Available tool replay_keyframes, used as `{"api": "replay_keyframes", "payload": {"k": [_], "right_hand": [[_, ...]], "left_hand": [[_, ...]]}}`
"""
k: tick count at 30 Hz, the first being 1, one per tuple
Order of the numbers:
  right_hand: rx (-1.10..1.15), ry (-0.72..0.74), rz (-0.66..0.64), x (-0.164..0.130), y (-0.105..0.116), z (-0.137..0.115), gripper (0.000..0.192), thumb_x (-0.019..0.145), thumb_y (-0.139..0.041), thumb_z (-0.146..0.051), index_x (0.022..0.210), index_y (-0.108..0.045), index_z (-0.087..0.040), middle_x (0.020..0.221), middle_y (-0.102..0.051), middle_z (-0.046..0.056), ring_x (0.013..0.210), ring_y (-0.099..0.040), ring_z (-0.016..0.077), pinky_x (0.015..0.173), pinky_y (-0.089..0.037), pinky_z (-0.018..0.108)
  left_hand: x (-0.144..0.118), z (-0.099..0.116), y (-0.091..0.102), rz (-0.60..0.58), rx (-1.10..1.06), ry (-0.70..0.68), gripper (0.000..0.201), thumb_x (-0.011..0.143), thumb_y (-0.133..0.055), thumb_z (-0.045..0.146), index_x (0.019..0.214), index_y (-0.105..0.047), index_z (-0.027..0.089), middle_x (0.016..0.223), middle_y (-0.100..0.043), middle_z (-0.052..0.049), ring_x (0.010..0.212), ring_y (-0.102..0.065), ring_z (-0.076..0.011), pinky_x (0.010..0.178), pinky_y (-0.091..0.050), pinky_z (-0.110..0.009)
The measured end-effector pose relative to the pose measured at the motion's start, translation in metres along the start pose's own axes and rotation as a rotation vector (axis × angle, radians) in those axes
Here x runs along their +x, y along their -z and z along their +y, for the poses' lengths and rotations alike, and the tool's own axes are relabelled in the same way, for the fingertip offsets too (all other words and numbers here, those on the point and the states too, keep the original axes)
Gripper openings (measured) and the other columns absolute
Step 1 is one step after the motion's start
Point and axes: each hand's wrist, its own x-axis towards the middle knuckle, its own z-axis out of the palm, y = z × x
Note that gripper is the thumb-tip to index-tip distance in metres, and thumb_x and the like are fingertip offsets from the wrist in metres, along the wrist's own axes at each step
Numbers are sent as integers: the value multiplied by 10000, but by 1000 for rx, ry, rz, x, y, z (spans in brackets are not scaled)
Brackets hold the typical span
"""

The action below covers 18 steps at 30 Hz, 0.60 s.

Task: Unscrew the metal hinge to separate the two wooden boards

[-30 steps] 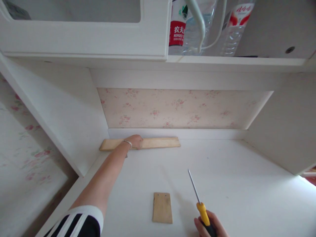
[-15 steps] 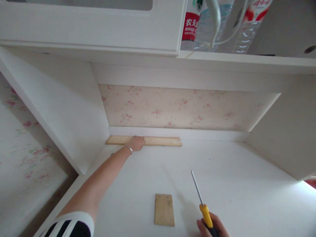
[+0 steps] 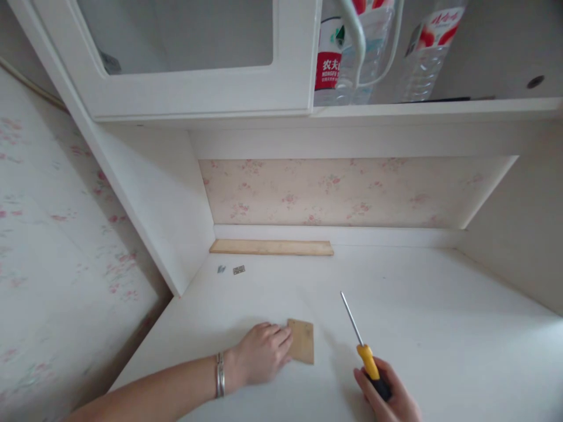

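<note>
My right hand (image 3: 389, 390) is wrapped round the yellow and black handle of a screwdriver (image 3: 366, 357), its metal shaft pointing up and away. My left hand (image 3: 264, 353), with a silver bracelet at the wrist, has closed on the left edge of a small wooden board (image 3: 302, 341). The fingers cover that edge, and the board lies on or just over the white surface. Further back, a long wooden strip (image 3: 272, 247) lies along the rear edge. In front of it are a small metal hinge (image 3: 238, 270) and a little pile of screws (image 3: 221, 269).
The white desktop (image 3: 378, 316) sits between a white side panel (image 3: 162, 205) on the left and another panel on the right. Overhead is a cabinet with a white framed door (image 3: 202, 91). Plastic bottles (image 3: 428, 53) and a pale cable (image 3: 359, 47) occupy the open shelf.
My left hand has left the long wooden strip and come back to the small board. The hinge and screws now show near the strip. The screwdriver stays in my right hand. The view has shifted.
</note>
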Motion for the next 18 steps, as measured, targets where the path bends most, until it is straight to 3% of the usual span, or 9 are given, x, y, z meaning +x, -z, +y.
{"api": "replay_keyframes", "payload": {"k": [2, 6, 8, 12, 18], "right_hand": [[-54, 25, -19, 0, 3, 3, 497, 662, -587, -580, 996, -573, -212, 731, -621, -19, 695, -573, 177, 656, -432, 258], [-107, 62, -36, -1, 7, 12, 540, 709, -547, -546, 1132, -530, -210, 890, -660, 21, 838, -601, 214, 743, -441, 287], [-124, 107, -61, -3, 8, 15, 570, 722, -540, -504, 1210, -488, -215, 1052, -643, 48, 976, -581, 228, 836, -426, 306], [-155, 189, -76, -7, 8, 15, 595, 745, -505, -434, 1295, -422, -222, 1266, -540, 73, 1154, -492, 226, 967, -360, 328], [-213, 180, -62, -5, 5, 13, 546, 802, -439, -467, 1298, -429, -240, 1288, -531, 64, 1185, -478, 218, 976, -372, 320]], "left_hand": [[1, -10, -5, 14, 46, 51, 326, 915, -366, 303, 1130, -550, 140, 1164, -580, -127, 1005, -552, -212, 829, -424, -345], [11, -37, -4, -82, 103, 238, 239, 848, -402, 119, 948, -618, 136, 928, -634, -107, 921, -563, -222, 804, -429, -363], [17, -55, -1, -107, 111, 360, 286, 822, -386, 58, 954, -629, 131, 935, -635, -113, 919, -563, -215, 811, -429, -351], [24, -91, -1, -108, 127, 489, 292, 791, -398, 33, 912, -658, 91, 920, -633, -165, 942, -565, -244, 800, -436, -364], [21, -121, -13, -54, 127, 719, 318, 817, -367, 58, 952, -653, 86, 934, -628, -180, 858, -602, -242, 724, -467, -358]]}}
